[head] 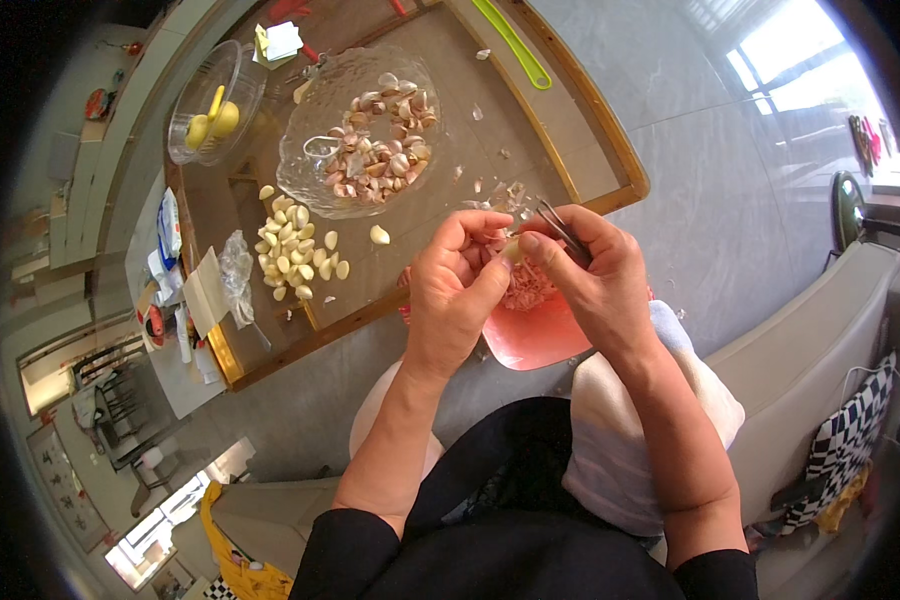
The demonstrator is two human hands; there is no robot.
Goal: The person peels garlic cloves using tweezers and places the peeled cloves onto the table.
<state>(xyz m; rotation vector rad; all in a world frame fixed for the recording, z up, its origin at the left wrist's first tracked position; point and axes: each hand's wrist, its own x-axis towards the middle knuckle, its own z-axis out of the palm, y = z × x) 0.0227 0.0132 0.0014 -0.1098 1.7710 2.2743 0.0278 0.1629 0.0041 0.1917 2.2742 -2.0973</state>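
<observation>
Between my thumbs I see a pale garlic clove [511,250], partly covered by my fingertips. My left hand [461,274] pinches it from one side and my right hand [589,274] from the other. Metal tweezers or a similar tool [559,226] rest in my right fingers. Below both hands is a pink plastic basin [536,337] holding garlic skins [526,287]. Peeled garlic cloves [289,244] lie heaped on the table, with one clove [379,235] apart from them. A clear textured glass plate [300,161] bears unpeeled garlic cloves [382,169].
The glass-topped table [616,196] has a wooden frame. On it are a green-handled tool [521,56], a clear bowl [181,139] with yellow fruit, a crumpled plastic bag [237,277] and loose skins [508,196]. A light sofa [802,315] stands at the right.
</observation>
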